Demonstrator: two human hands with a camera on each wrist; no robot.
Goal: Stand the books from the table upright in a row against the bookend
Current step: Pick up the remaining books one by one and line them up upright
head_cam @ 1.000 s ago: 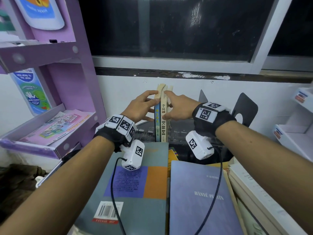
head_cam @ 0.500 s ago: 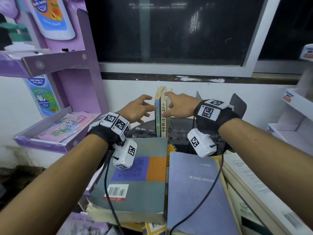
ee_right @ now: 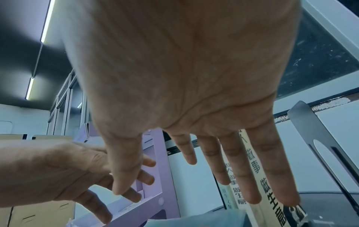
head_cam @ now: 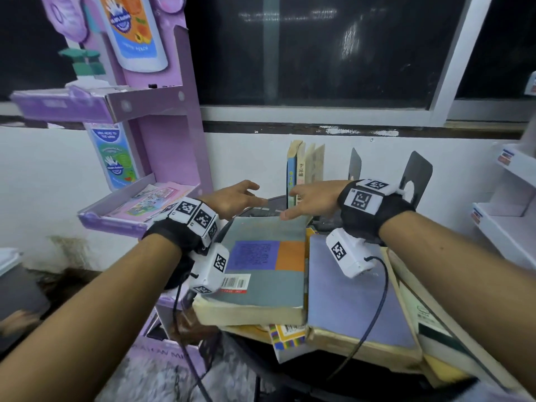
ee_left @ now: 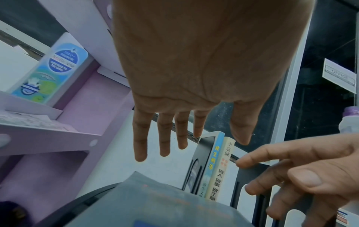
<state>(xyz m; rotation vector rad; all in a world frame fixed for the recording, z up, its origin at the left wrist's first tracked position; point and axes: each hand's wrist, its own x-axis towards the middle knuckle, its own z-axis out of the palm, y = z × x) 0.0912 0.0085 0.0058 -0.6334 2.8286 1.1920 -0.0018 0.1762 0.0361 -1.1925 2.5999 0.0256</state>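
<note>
Two thin books [head_cam: 301, 172] stand upright at the back by the wall, with spines in blue and cream [ee_left: 215, 165]. A black bookend [ee_left: 201, 155] stands against their left side. Two more black bookends [head_cam: 355, 165] [head_cam: 417, 175] stand apart to their right. My left hand [head_cam: 240, 195] and right hand [head_cam: 304, 198] hover open just in front of them, fingers straight, holding nothing. Below the hands a grey book with a blue and orange panel [head_cam: 261, 256] lies flat. A lilac book [head_cam: 348, 291] lies flat beside it.
A purple cardboard display shelf [head_cam: 139, 221] stands close on the left. More books [head_cam: 426, 320] are stacked flat at the right and under the grey one. A white rack [head_cam: 510, 216] is at far right. The wall and a dark window are behind.
Both hands have let go of the upright books and drawn back and down toward the grey book. The upright books stay standing. The head view has moved back.
</note>
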